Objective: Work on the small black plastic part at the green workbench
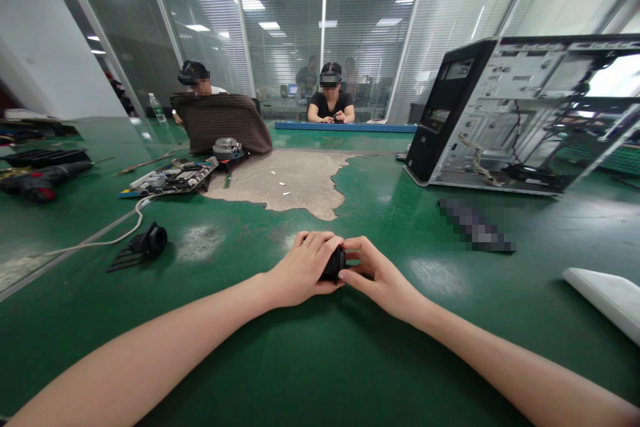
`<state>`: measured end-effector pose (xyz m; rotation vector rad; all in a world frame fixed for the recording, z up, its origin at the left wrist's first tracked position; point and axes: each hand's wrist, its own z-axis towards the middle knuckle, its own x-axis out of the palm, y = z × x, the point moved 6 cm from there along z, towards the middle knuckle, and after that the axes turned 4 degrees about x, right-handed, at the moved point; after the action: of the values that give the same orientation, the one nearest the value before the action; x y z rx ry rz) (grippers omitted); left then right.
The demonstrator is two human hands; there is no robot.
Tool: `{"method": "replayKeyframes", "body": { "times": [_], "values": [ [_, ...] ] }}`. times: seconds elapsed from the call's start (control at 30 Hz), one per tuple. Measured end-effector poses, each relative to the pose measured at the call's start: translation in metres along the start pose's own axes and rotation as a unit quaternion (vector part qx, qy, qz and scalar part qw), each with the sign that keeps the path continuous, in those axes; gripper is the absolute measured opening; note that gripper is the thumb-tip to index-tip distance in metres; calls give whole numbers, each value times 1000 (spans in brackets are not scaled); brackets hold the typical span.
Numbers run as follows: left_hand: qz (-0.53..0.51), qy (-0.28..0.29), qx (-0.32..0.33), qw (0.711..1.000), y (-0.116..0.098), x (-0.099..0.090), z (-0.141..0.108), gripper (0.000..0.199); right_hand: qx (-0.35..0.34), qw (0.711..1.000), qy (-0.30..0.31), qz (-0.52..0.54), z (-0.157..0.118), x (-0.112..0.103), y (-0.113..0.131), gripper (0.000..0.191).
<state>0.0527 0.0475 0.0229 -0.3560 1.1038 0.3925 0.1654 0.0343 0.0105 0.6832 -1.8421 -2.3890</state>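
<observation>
A small black round part [334,265] is between my hands, just above the green table [320,360]. My left hand [305,270] is wrapped over its left side, with the thumb beneath. On its right side, the fingertips and thumb of my right hand [375,273] pinch the edge. Much of the part is covered by my left fingers, so its exact form cannot be made out. Another black part with a round end and flat slats [145,243] lies on the table to the left of my hands.
An open computer case [480,113] stands at the right. A circuit board [173,177], a cable and a power drill [43,177] lie left. A white object [607,297] is at the right edge. Two people with headsets sit across the table, one behind a brown cloth-covered shape [220,120].
</observation>
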Motion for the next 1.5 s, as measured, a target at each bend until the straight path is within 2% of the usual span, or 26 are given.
{"method": "replayKeyframes", "body": {
  "times": [0.13,0.37,0.6,0.77,1.0,1.23,1.37,1.5],
  "values": [
    [-5,-1,1,1000,0,0,0,61,-46,999,-3,-11,-3,0,2,28],
    [0,-1,-4,1000,-1,-1,1,60,-30,999,-16,15,-2,0,0,16],
    [0,4,-6,1000,0,1,1,58,5,1000,-12,-12,1,-1,-1,29],
    [1,5,-3,1000,0,0,0,60,-30,999,4,-12,-1,1,2,28],
    [-2,-1,-11,1000,0,0,1,59,-40,999,-21,4,-1,0,-2,16],
    [-4,0,-11,1000,1,1,1,58,6,1000,-17,-8,1,-1,-3,31],
    [-3,1,-9,1000,1,0,1,59,-21,1000,3,-13,-1,1,0,29],
    [-1,1,-9,1000,1,1,1,59,-46,999,-7,0,-2,1,0,23]
  ]
}}
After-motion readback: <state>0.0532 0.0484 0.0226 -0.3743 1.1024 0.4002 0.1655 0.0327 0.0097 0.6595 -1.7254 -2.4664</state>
